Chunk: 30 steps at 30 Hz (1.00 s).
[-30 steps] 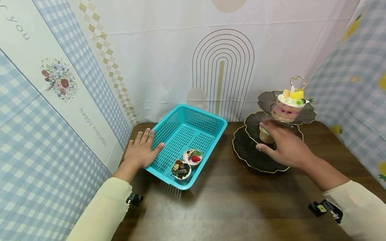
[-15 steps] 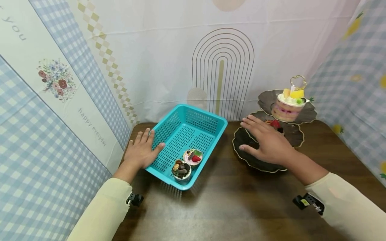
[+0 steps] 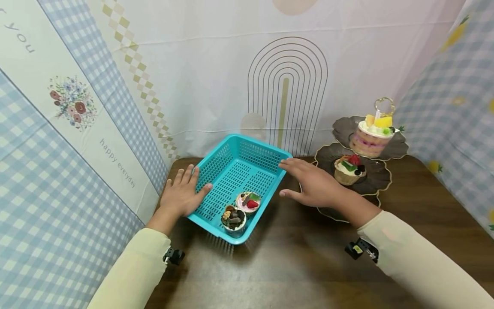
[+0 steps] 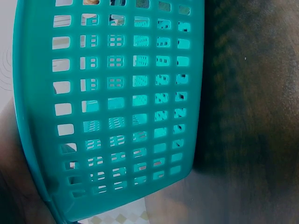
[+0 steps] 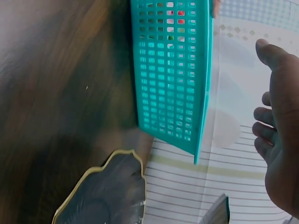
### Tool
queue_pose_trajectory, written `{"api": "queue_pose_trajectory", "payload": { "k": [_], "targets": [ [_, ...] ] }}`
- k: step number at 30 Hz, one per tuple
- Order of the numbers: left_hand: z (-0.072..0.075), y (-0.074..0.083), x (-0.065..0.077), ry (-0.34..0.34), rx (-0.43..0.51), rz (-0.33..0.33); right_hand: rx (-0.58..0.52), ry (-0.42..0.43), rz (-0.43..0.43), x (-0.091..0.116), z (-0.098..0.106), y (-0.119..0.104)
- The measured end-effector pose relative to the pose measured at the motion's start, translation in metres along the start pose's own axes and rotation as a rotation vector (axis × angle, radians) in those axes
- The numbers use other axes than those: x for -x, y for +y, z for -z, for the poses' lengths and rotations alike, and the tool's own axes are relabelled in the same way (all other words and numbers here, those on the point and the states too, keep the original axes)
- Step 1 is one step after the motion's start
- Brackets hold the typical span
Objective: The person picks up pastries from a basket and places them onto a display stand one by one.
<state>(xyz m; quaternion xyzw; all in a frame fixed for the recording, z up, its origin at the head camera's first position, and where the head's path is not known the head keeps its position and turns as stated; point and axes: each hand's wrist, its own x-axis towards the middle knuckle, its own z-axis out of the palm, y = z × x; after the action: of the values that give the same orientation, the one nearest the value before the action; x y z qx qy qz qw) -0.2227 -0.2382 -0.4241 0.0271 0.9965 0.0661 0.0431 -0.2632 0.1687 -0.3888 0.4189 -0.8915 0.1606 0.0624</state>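
Here, the left hand, fingers spread, rests on the basket holding two cupcakes; the right hand, thumb and fingers apart, hovers near the stand.

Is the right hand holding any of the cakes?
No, the right hand is empty; every visible cake sits in the basket or on the stand.

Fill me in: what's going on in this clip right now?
A person is sorting out small desserts with bare hands. The left hand rests on the rim of a turquoise basket, while the right hand holds nothing, hovering between the basket and a tiered stand. A dark-topped cupcake and a pink-creamed one sit in the basket. On the stand, a fruit-topped cupcake is on the middle tier and a larger layered dessert on the top.
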Motion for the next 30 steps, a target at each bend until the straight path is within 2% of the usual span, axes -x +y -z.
{"api": "queue_pose_trajectory", "payload": {
  "k": [11,18,30],
  "targets": [
    [0.0,0.0,0.0,-0.001,0.002,0.002,-0.063,-0.102,-0.005,-0.03,-0.018,-0.006],
    [-0.001,-0.001,-0.001,-0.001,-0.003,0.002,-0.108,-0.211,-0.061,-0.051,-0.024,-0.018],
    [-0.001,-0.001,-0.001,0.004,-0.002,0.004,-0.086,-0.413,-0.104,-0.077,-0.037,-0.03]
  ]
}}
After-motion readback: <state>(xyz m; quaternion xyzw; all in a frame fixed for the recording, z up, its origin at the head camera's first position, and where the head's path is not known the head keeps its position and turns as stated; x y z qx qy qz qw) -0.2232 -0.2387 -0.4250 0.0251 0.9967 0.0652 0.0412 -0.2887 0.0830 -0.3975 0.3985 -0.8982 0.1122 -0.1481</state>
